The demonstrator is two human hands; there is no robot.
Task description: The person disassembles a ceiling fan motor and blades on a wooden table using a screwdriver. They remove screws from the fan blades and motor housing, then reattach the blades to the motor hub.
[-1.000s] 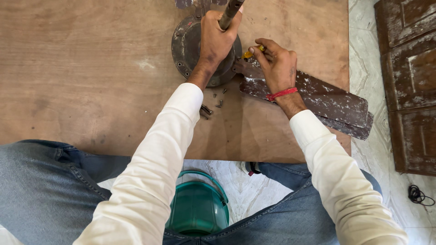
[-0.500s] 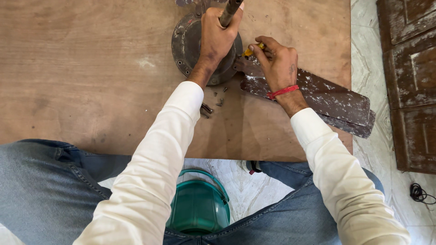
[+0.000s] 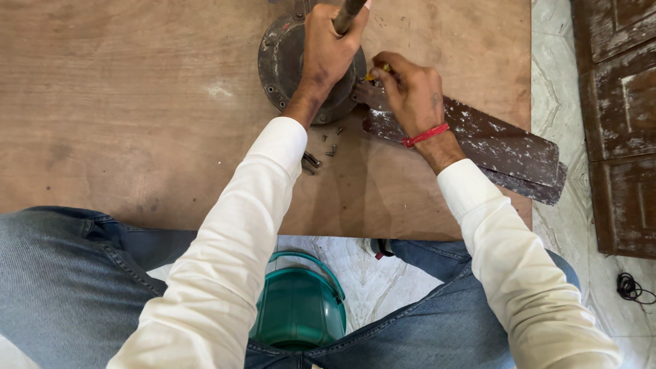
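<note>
A round, dirty grey fan motor (image 3: pixel 281 61) lies on a brown plywood board (image 3: pixel 137 116). My left hand (image 3: pixel 328 51) is closed around its dark downrod (image 3: pixel 347 14), which rises out of the top of the view. Right of the motor, my right hand (image 3: pixel 408 92), with a red thread on its wrist, grips a yellow-handled tool (image 3: pixel 377 70) held against the root of a paint-spattered fan blade (image 3: pixel 499 147). The tool's tip is hidden by my fingers. Several loose screws (image 3: pixel 321 152) lie on the board just below the motor.
A green plastic bucket (image 3: pixel 301 307) stands on the marble floor between my knees. Dark wooden door panels (image 3: pixel 618 102) lie at the right edge, and a black cord (image 3: pixel 632 287) sits on the floor near them. The board's near edge runs just above my legs.
None beyond a slight shift of my right hand at the blade root; the left hand keeps its grip on the rod.
</note>
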